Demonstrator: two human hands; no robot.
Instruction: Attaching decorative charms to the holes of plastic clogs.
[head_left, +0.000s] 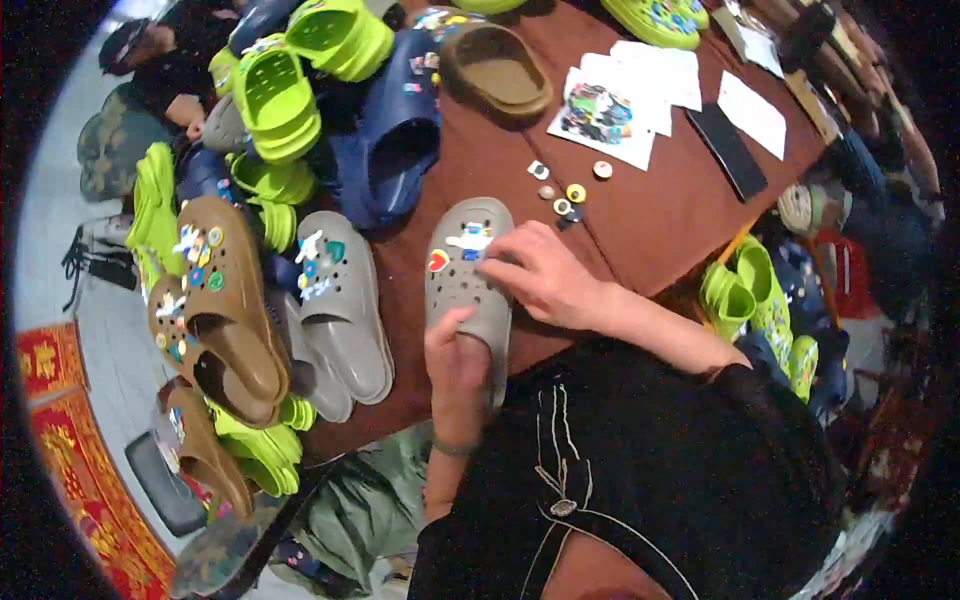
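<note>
A grey clog (463,285) with holes in its top lies toe away from me. White-and-blue charms (470,240) and a red heart charm (438,261) sit on its upper. My left hand (458,375), slightly blurred, holds the clog at its opening, the thumb on top and the other fingers hidden inside. My right hand (548,278) is at the right side of the upper, its fingers bent together with the tips at the holes by the charms. Whatever its fingertips pinch is hidden. Several loose small charms (575,192) lie beyond that hand.
Decorated grey clogs (345,300) and brown clogs (225,290) stand at left. Lime green clogs (275,100) and navy clogs (390,150) are piled behind. White sheets, a bag of charms (597,112) and a black phone-like slab (727,152) lie on the brown-covered table (640,215). Another person (165,75) sits far left.
</note>
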